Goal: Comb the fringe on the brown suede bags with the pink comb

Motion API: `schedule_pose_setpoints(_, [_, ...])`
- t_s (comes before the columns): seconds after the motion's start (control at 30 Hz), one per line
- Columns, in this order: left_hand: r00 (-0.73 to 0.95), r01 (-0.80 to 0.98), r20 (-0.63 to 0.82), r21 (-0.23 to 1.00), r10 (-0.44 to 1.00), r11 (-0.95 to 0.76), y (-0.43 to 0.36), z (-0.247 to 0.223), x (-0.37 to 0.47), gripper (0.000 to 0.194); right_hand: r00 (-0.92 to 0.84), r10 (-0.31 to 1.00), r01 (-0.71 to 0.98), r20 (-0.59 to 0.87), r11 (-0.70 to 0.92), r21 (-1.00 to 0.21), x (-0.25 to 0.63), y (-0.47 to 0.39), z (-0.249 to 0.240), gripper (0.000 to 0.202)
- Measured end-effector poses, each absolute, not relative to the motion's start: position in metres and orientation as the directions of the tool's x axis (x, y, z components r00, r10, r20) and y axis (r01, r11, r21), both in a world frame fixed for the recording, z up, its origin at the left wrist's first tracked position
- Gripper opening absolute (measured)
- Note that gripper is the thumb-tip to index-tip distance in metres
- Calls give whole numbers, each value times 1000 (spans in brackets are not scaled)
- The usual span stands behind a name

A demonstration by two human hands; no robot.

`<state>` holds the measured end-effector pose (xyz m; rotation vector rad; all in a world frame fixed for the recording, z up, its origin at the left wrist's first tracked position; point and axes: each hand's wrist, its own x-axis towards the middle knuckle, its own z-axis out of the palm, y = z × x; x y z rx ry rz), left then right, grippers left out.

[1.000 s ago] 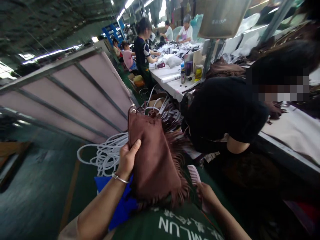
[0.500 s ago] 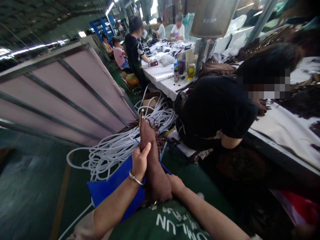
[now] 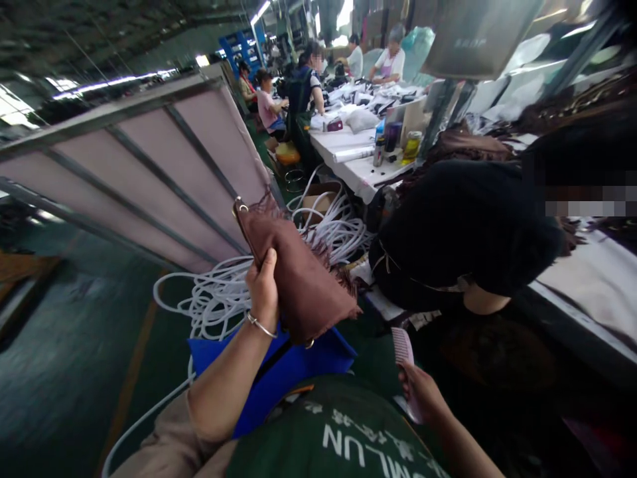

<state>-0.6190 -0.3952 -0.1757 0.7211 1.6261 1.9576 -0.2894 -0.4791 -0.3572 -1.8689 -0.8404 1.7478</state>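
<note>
A brown fringed bag (image 3: 303,279) with metal rings at its corners is held up in front of me. My left hand (image 3: 263,292) grips it by its left edge, thumb lying across the front. Its fringe (image 3: 269,199) hangs off the far and right sides. Lower right, my right hand (image 3: 421,392) is closed round a pale pink comb (image 3: 403,346), teeth facing left, apart from the bag. Below the bag, a blue sheet or bin (image 3: 318,362) lies near my lap, by my green apron (image 3: 348,425).
Coiled white tubing (image 3: 213,299) covers the floor ahead. A metal-framed pink panel (image 3: 149,166) leans at left. Close on my right, a person in black (image 3: 462,226) bends over a white table (image 3: 587,272). Other people work at a farther table (image 3: 343,143).
The bag has turned so its broad face shows. My right hand has left the bag's lower end, moving right, and the comb is now visible in it. The view has shifted left.
</note>
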Motion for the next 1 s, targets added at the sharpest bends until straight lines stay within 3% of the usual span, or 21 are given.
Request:
schedule_pose_setpoints(0.13, [-727,-88,-33,995,686,-45,-393,-201,-606,44,-299,716,-257,-631,-697,-669,-339,-430,-310,48])
schedule_pose_setpoints(0.23, [-621,-213,-141,977,771,7,-399,-210,-597,46,-415,772,-339,-481,-622,-706,-374,-405,-270,40])
schedule_pose_setpoints(0.37, [-105,-557,-426,774,898,302,-421,-215,-584,47,-427,815,-270,-391,-528,-806,-388,-391,-239,40])
schedule_pose_setpoints(0.47, [134,-545,-484,692,865,472,-434,-220,-578,39,-550,770,-55,-322,-419,-906,-382,-385,-230,40])
schedule_pose_setpoints(0.57, [199,-497,-538,665,819,557,-439,-226,-581,31,-533,792,28,-299,-337,-941,-375,-382,-227,37])
schedule_pose_setpoints(0.7, [227,-639,-616,490,755,592,-455,-240,-578,33,-410,880,-33,-240,-278,-960,-368,-381,-221,38])
schedule_pose_setpoints(0.9, [370,-770,-502,305,782,560,-475,-252,-540,41,-526,835,-63,-166,-232,-971,-364,-375,-185,36])
schedule_pose_setpoints(1.0, [372,-756,-476,344,797,557,-457,-245,-535,37,-388,908,-57,-157,-193,-979,-360,-368,-174,39])
